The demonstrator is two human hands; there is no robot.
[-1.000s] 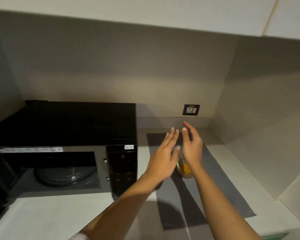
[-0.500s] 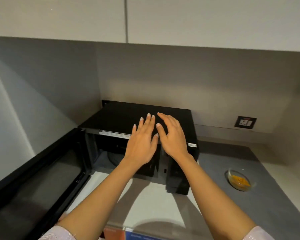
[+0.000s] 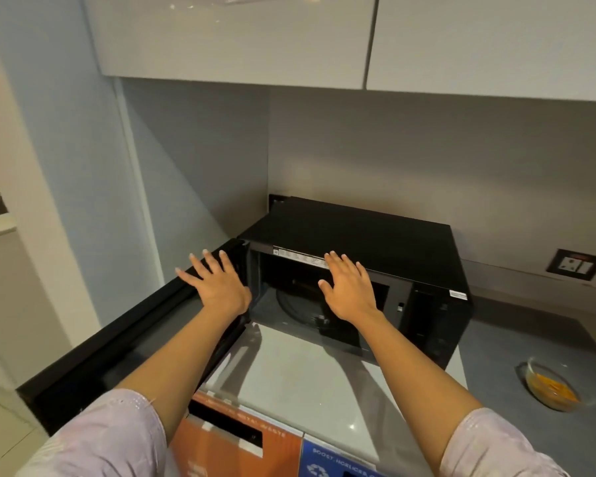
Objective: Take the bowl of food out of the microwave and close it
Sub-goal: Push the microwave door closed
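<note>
Bowl of food (image 3: 554,387): a clear glass bowl with orange-yellow contents, standing at the lower right of the frame on a dark grey mat (image 3: 516,342). It is out of the microwave (image 3: 358,270) and well apart from both hands.

Microwave: a black unit at centre frame, pushed back toward the corner of the wall. Its door (image 3: 124,342) is swung fully open toward the lower left of the frame. The cavity is exposed and a round turntable (image 3: 300,304) is visible on its floor. A white label strip runs along the top front edge.

Left hand (image 3: 217,287): fingers spread and flat, holding nothing, palm over the top edge of the open door near the hinge; contact with the door cannot be confirmed.

Right hand (image 3: 350,290): likewise spread wide and holding nothing, positioned in front of the cavity opening with fingertips near the label strip.

Both forearms enter from the bottom of the frame with pale pink sleeves at the elbows.

Surface: a light grey counter (image 3: 300,376) lies in front of the microwave, with the dark mat covering its right portion. Below the counter edge, at the bottom centre, are an orange panel (image 3: 272,452) and a blue panel (image 3: 327,459) with printed lettering.

Room: plain grey walls meet in a corner behind the microwave. Glossy white cabinets (image 3: 255,39) span the top of the frame. A wall socket (image 3: 575,265) sits at the right, above the counter.
</note>
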